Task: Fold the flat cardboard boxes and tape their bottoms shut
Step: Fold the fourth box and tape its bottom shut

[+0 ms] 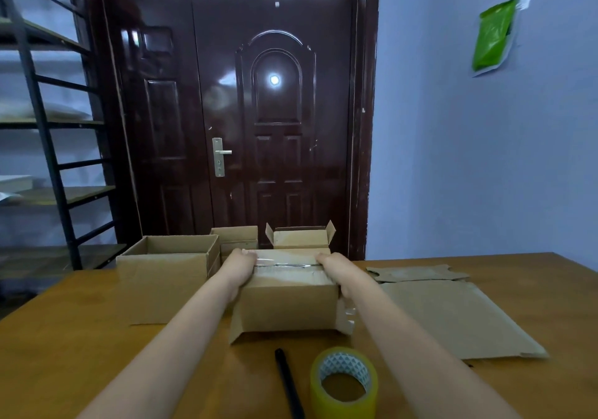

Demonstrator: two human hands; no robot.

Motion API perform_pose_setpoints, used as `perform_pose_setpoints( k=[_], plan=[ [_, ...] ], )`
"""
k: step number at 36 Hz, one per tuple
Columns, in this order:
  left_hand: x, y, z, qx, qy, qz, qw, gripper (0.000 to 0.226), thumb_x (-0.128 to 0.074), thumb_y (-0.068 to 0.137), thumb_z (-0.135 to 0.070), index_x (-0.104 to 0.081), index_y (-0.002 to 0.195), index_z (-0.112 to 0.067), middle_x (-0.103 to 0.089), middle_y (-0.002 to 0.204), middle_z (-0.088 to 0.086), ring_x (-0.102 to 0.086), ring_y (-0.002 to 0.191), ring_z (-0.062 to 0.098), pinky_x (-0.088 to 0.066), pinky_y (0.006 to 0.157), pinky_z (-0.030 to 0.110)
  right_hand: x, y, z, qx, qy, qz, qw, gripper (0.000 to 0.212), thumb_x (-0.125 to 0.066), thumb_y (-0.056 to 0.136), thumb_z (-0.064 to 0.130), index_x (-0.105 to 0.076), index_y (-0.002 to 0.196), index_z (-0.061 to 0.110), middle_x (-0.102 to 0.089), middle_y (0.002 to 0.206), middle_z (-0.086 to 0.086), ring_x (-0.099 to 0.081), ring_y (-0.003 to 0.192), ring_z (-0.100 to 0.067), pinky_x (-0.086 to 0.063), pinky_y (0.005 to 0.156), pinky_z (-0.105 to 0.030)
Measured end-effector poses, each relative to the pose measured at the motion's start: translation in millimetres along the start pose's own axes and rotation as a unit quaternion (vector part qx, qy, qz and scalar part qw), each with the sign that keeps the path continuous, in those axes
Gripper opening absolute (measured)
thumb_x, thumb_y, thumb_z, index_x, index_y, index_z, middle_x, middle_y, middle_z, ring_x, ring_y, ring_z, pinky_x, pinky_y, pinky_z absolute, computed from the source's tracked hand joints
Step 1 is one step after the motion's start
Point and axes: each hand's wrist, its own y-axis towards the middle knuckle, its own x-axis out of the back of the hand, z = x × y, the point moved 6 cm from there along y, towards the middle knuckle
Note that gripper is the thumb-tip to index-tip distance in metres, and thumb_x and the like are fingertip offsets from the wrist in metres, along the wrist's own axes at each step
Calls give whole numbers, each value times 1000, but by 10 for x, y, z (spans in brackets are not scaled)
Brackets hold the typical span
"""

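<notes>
The box sits upside down on the desk, right between both hands, so its bottom faces up for taping. A strip of clear tape runs across the seam there. The left hand and the right hand press down on the two ends of the strip, probably to make it stick; the fingers look curled over the box edges, but it is hard to be sure. The tape roll waits near the right arm. Flat cardboard lies to the right of the right hand, still unfolded. Finished boxes stand left of the left hand.
</notes>
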Motion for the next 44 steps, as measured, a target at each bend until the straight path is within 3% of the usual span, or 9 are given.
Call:
perform_pose_setpoints(
  k=[14, 21, 24, 26, 29, 33, 36, 38, 44],
  plan=[
    [-90, -168, -138, 47, -277, 66, 957, 60, -25, 96, -60, -65, 96, -16, -69, 94, 12, -65, 86, 28, -52, 75, 38, 283, -127, 173, 122, 75, 13, 990, 31, -43, 100, 21, -44, 128, 8, -59, 112, -7, -60, 85, -13, -49, 61, -24],
    [-55, -270, -323, 35, -219, 120, 968, 76, -25, 87, -73, -67, 106, -13, -72, 102, 13, -67, 96, 31, -53, 85, 43, 359, -203, 202, 166, 71, 29, 983, 33, -43, 100, 20, -39, 132, 13, -57, 111, -1, -59, 92, -11, -48, 66, -20],
    [4, -242, -369, 23, -193, 104, 975, 84, -44, 79, -76, -48, 136, -15, -60, 129, 8, -61, 109, 27, -50, 94, 44, 412, -211, 198, 180, 90, 25, 979, 28, -44, 99, 19, -44, 127, 17, -58, 110, -1, -59, 93, -13, -48, 71, -25],
    [24, -245, -415, 4, -197, 87, 976, 69, -47, 86, -65, -52, 130, -12, -63, 120, 7, -63, 102, 25, -52, 89, 40, 446, -195, 201, 193, 115, 16, 974, 26, -45, 97, 20, -47, 123, 19, -57, 115, -5, -57, 99, -16, -47, 80, -30],
    [-16, -301, -518, -40, -214, 87, 972, 32, -42, 95, -38, -60, 83, -14, -64, 80, 6, -60, 76, 22, -49, 71, 35, 474, -218, 252, 198, 189, -9, 962, 25, -47, 96, 34, -52, 116, 19, -56, 115, -5, -56, 100, -17, -48, 82, -33],
    [-17, -360, -622, -81, -262, 90, 957, 17, -39, 95, -26, -56, 95, -29, -59, 91, 2, -57, 86, 23, -48, 82, 39, 519, -237, 382, 191, 297, -24, 935, 25, -46, 98, 39, -53, 112, 20, -57, 108, -3, -58, 93, -17, -50, 72, -32],
    [23, -342, -676, -128, -272, 104, 948, 41, -46, 86, -26, -56, 126, -27, -63, 111, -1, -61, 99, 20, -49, 82, 34, 617, -248, 473, 189, 317, -57, 928, 20, -48, 98, 30, -49, 116, 23, -55, 115, -3, -55, 94, -16, -50, 76, -33],
    [43, -339, -733, -168, -244, 110, 949, 64, -40, 85, -11, -32, 147, -25, -60, 115, -9, -58, 103, 16, -47, 81, 31, 661, -250, 528, 193, 308, -69, 929, 40, -53, 95, 22, -40, 133, 22, -52, 123, -2, -54, 103, -17, -49, 86, -37],
    [54, -332, -792, -242, -161, 98, 952, 86, -39, 80, 16, -18, 151, -27, -57, 116, -19, -54, 95, 7, -44, 69, 15, 598, -347, 685, 234, 212, -47, 948, 40, -47, 95, 22, -44, 135, 25, -58, 117, 1, -58, 100, -14, -49, 74, -29]
  ],
)
